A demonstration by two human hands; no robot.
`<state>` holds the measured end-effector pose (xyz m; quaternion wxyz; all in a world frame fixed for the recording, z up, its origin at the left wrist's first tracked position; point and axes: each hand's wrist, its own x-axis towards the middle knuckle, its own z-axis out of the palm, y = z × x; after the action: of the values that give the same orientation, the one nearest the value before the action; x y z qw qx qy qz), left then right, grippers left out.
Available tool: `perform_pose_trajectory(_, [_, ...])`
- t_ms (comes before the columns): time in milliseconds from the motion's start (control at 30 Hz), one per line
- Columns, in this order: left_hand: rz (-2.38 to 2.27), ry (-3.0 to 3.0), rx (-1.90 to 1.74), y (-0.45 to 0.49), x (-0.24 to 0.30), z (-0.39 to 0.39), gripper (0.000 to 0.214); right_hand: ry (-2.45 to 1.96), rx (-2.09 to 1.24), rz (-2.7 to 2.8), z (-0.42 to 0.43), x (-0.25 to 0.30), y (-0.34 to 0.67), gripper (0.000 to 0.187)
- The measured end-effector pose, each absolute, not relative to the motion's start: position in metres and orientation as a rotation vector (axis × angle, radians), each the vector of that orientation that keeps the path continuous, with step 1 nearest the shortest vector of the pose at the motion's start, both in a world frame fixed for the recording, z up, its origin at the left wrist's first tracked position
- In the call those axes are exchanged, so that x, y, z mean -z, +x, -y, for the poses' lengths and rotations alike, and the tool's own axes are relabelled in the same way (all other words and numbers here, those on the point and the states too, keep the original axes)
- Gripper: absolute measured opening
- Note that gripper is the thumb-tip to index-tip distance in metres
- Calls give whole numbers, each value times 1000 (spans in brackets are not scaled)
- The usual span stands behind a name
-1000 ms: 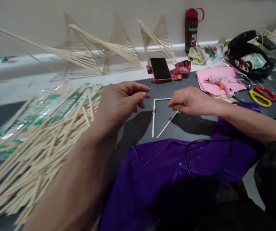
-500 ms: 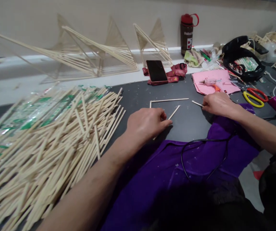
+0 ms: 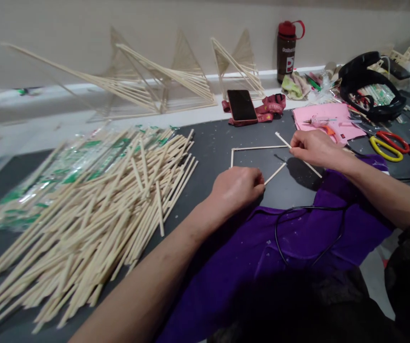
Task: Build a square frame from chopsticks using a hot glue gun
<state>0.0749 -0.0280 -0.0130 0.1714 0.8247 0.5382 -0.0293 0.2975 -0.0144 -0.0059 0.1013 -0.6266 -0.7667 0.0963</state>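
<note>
Slanted stick (image 3: 275, 174) under your left hand (image 3: 239, 186); loose stick (image 3: 282, 139) in your right hand (image 3: 314, 147).
Left to right: stick pile (image 3: 119, 224); your left hand, fingers curled, pinching or merely pressing cannot be told; lanyard (image 3: 275, 105), partly legible "ETERN"; bottle (image 3: 285, 50), white-and-dark block logo, small lettering blurred; your right hand, fingertips closed on the loose stick, beside the slanted one.

- left hand (image 3: 239, 186) hides the near end of a slanting stick (image 3: 275, 174);
- right hand (image 3: 310, 146) partly covers the glue gun (image 3: 320, 122);
- left edge crops the stick pile (image 3: 97, 228)
</note>
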Motion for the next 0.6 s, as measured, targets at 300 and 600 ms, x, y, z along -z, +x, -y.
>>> perform_pose_trajectory(300, [-1908,2223,-130,18,12,-5,24,-1896,-428,2442,23,7,303,24])
perform_pose_trajectory(600, [-1928,2180,-45,25,32,-11,32,-2084,-115,2688,28,-2,297,33])
